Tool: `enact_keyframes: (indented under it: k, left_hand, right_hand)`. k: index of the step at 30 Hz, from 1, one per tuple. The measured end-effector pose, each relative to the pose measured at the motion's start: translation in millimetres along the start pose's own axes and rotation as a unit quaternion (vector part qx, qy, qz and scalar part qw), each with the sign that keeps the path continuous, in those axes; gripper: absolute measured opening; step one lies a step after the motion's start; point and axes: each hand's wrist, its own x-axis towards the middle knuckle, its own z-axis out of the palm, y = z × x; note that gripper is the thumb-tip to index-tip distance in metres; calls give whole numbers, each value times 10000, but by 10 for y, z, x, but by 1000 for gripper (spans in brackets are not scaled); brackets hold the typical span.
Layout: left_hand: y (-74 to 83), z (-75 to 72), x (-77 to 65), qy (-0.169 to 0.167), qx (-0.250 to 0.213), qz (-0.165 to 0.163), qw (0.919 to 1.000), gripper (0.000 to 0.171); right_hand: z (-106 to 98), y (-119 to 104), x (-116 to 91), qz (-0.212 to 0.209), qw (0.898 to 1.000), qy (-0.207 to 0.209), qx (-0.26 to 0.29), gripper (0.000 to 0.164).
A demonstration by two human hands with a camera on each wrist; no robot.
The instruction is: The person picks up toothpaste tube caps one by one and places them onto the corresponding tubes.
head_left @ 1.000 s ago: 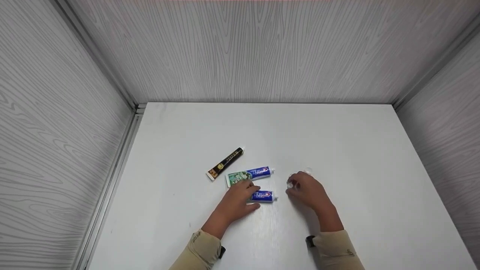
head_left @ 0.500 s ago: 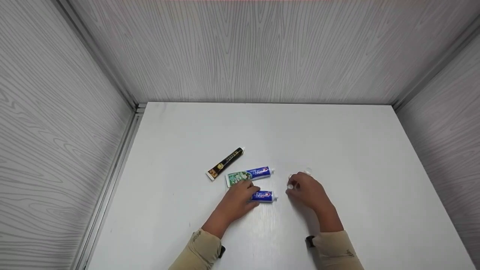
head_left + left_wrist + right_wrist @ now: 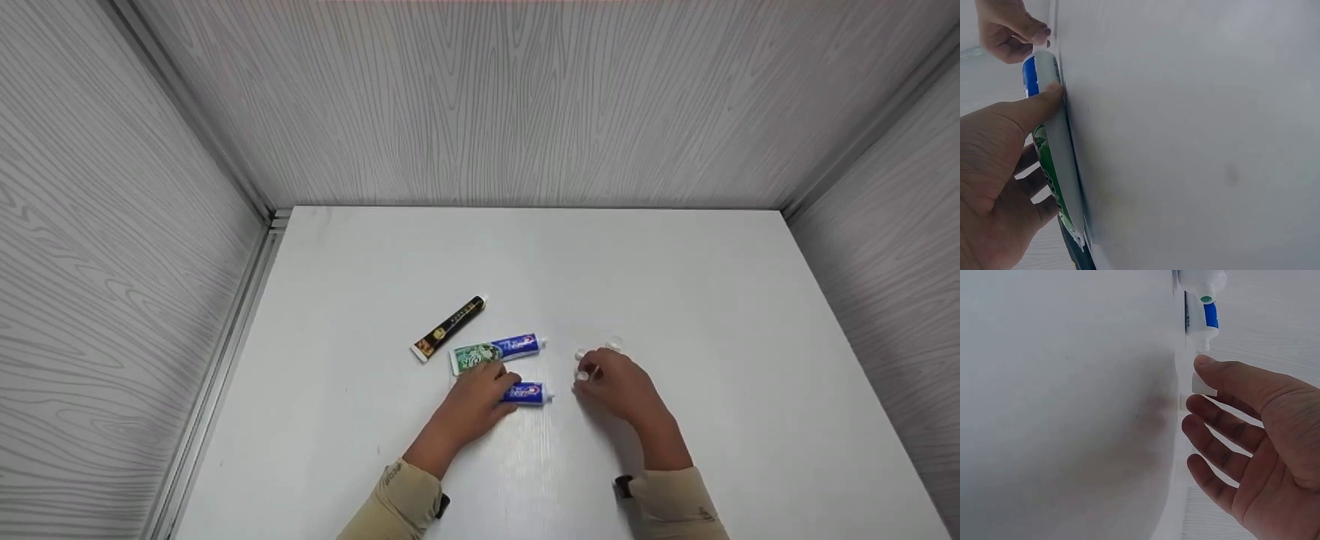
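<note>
My left hand [image 3: 472, 399] grips a blue and green toothpaste tube [image 3: 526, 394] around its body, low over the white table. Its uncapped nozzle points right, toward my other hand; in the left wrist view the thumb [image 3: 1044, 101] lies along the tube's pale back. To the right, my right hand [image 3: 619, 384] pinches a small white cap [image 3: 1203, 384] between thumb and index finger, the other fingers loosely bent. Two more white caps, a nearer one [image 3: 580, 354] and a farther one [image 3: 614, 343], lie just beyond this hand.
A second blue and green toothpaste tube [image 3: 517, 345] lies just behind the gripped one, its nozzle bare too. Farther back, a black and gold tube [image 3: 450, 328] lies at a slant. Grey wood-grain panels [image 3: 480, 105] rise behind the white table [image 3: 675, 270] and along both sides.
The left thumb has drawn in closer against the tube since the first frame. My right hand has shifted very slightly toward me, with the cap still in its fingers.
</note>
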Motion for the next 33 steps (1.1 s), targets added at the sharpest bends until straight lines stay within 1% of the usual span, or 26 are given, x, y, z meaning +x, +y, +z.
enact_keyframes:
  k: [5, 11, 15, 18, 22, 27, 33]
  left_hand:
    - [21, -26, -3, -45, 73, -21, 10000, 40]
    - [22, -52, -4, -30, 18, -23, 10000, 41]
    - [22, -63, -11, -60, -112, -83, 9999, 43]
    - [19, -58, -18, -28, -177, -76, 9998, 44]
    - [27, -46, -27, 56, -113, 15, 9999, 44]
    - [46, -48, -25, 101, -95, 70, 9999, 44]
    - [76, -73, -14, 164, -77, 170, 9997, 42]
  right_hand:
    - [-34, -19, -49, -13, 10000, -1, -22, 15]
    - [-36, -28, -68, 147, 9999, -54, 14, 14]
    - [-35, -40, -85, 196, 9998, -41, 32, 13]
    - [-35, -46, -101, 195, 9998, -17, 27, 14]
    - [-37, -58, -114, 195, 9998, 66, 4, 18]
    - [-25, -62, -126, 106, 9999, 132, 22, 20]
    - [6, -55, -143, -150, 9995, 276, 80, 23]
